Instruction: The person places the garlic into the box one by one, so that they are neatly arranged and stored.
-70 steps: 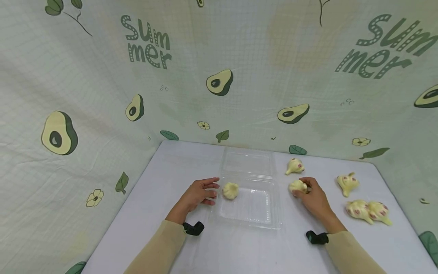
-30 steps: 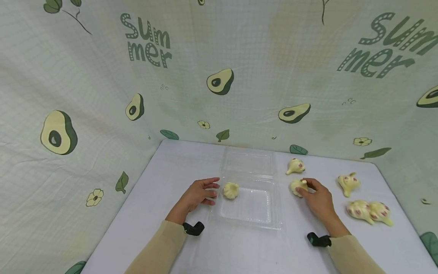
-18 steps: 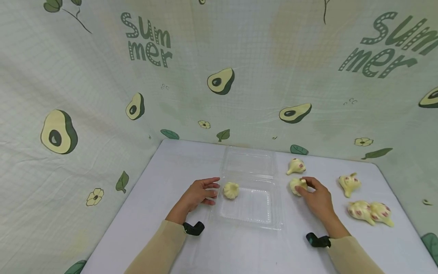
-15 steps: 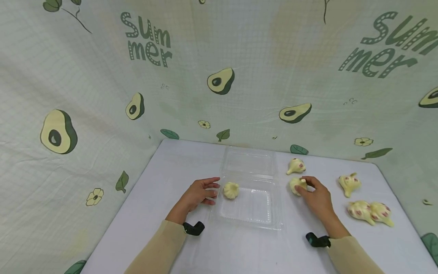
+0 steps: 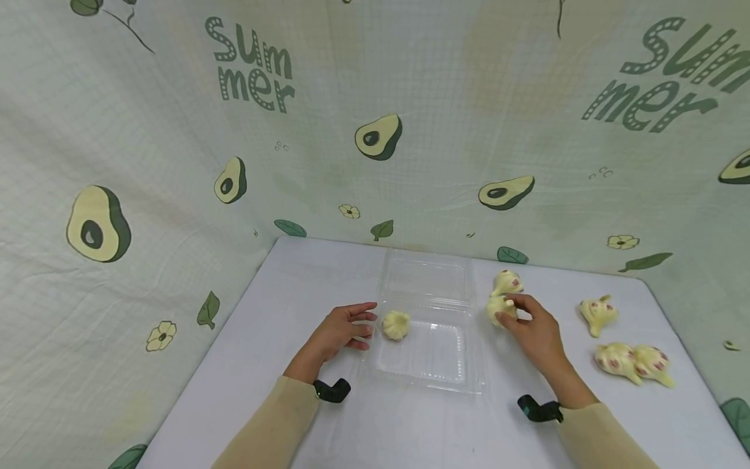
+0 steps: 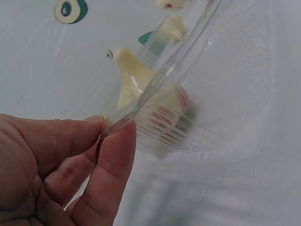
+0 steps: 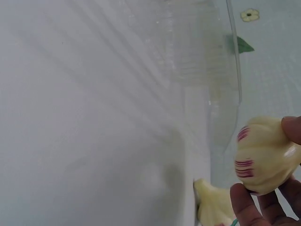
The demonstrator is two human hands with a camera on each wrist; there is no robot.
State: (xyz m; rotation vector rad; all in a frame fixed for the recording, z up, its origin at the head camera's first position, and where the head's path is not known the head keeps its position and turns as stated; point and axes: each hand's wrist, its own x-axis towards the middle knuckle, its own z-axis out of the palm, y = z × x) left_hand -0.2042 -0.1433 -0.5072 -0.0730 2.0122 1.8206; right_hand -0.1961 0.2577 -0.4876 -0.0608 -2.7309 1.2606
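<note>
My left hand (image 5: 346,333) pinches the left edge of a clear plastic clamshell box (image 5: 422,381) between thumb and fingers, plain in the left wrist view. The box lies with its lid spread away from me. One garlic bulb (image 5: 396,325) sits in the box's left side. In my right hand (image 5: 539,329) I grip a second garlic bulb (image 5: 500,311), right of the box; the right wrist view shows its purple streaks and that it is off the table. Just behind it lies another garlic bulb (image 5: 508,281).
Farther right on the white table (image 5: 258,417) lie a lone garlic bulb (image 5: 598,314) and two touching bulbs, a left bulb (image 5: 614,359) and a right bulb (image 5: 652,365). A printed avocado cloth (image 5: 433,176) hangs behind and at the sides.
My right hand has moved a little left with the garlic bulb, toward the box, after shifting its grip earlier. The left hand and the box have stayed in place.
</note>
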